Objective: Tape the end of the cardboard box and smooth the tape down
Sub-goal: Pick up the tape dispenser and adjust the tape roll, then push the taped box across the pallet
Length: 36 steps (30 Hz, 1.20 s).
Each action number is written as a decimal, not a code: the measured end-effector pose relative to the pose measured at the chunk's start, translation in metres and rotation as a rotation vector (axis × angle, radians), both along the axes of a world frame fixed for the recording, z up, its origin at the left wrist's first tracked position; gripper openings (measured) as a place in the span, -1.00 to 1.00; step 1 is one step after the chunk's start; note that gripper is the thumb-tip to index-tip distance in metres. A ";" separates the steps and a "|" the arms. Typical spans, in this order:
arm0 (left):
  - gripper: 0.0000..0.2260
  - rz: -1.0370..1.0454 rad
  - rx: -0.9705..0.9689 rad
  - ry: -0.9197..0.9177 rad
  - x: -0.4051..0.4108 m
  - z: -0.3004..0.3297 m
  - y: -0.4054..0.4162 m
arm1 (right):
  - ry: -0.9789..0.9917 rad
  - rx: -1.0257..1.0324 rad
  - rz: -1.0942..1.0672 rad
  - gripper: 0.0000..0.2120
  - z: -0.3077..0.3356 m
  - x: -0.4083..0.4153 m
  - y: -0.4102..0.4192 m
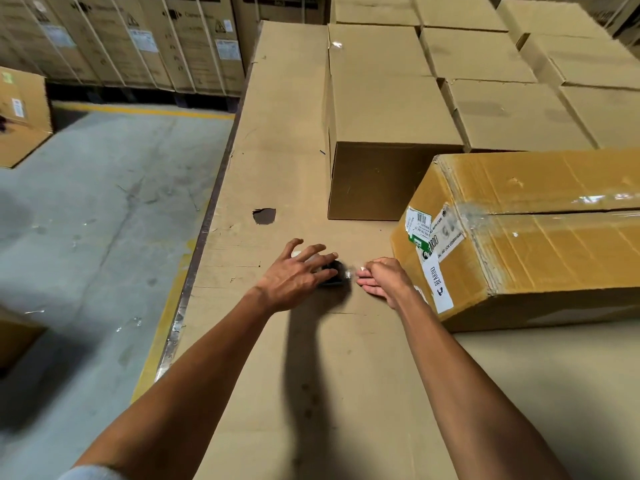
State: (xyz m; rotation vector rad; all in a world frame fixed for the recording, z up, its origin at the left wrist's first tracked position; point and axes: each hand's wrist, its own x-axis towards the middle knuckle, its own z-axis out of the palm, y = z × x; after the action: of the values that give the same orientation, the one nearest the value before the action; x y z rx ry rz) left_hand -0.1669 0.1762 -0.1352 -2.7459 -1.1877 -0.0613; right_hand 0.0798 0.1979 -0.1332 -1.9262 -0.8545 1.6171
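A yellowish cardboard box [540,244] lies at the right on a flat cardboard-covered surface [294,174], its labelled end facing me and clear tape along its top seam. My left hand [294,275] holds a dark tape roll [334,276] just left of that end, fingers spread over it. My right hand [382,280] pinches the loose clear tape end beside the roll, close to the box's lower left corner. The roll is blurred and mostly hidden by my fingers.
A plain brown box [381,133] stands behind the hands, with more boxes stacked at the back right. A hole [264,215] shows in the cardboard surface. Grey concrete floor [104,202] with a yellow line lies to the left, strapped cartons beyond.
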 end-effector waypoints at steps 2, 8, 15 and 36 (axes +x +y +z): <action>-0.56 0.027 0.016 -0.010 0.003 0.008 -0.012 | -0.122 0.056 0.021 -0.88 0.002 0.005 -0.001; -0.60 0.081 0.059 -0.055 0.016 0.052 -0.049 | -0.647 0.389 0.262 -0.82 0.081 -0.003 -0.034; -0.53 0.101 0.169 -0.109 0.047 0.120 -0.087 | -0.729 0.850 0.367 -0.79 0.151 0.008 -0.080; -0.33 -0.005 0.091 -0.210 0.264 0.173 -0.149 | -1.311 0.715 0.557 -0.28 0.180 0.245 -0.169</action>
State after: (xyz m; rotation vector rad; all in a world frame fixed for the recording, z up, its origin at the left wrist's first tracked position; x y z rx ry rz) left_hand 0.0973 0.0270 0.0379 -2.7146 -1.1942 -0.4034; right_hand 0.3248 0.0293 0.0470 -2.0686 -2.1917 -0.1245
